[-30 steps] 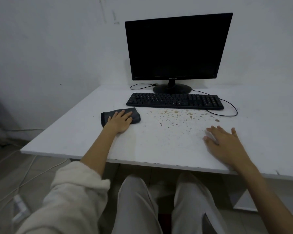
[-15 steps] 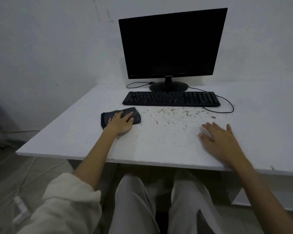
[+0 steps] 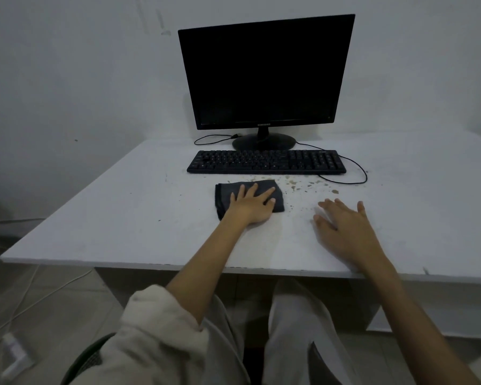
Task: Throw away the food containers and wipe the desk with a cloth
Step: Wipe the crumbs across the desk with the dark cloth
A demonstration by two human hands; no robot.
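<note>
The left hand (image 3: pixel 250 207) lies flat on a dark grey folded cloth (image 3: pixel 225 194), with its fingers spread wide and its palm pushing down. It is not gripping the cloth, only pressing it, and that looks like the way to make the cloth rub hard on the flat white desk (image 3: pixel 122 218). The cloth sits on the desk just in front of the long black keyboard (image 3: pixel 265 162), near it but not touching. Small brown crumbs and spots (image 3: pixel 303 187) lie on the desk just to the right of the cloth, so the cloth seems to be placed to sweep into them next. The right hand (image 3: pixel 345 232) is open too, fingers spread, palm down on the bare desk, and it holds nothing. It is probably there to steady the person who is leaning in. Behind the keyboard stands a black flat computer screen (image 3: pixel 267 73), switched off, and a thin black wire (image 3: pixel 353 173) loops on the desk beside the crumbs. A wipe to the right should go gently there, so the wire does not get dragged. No food containers can be seen on the desk, so that part looks done and the wiping is the step in hand.
</note>
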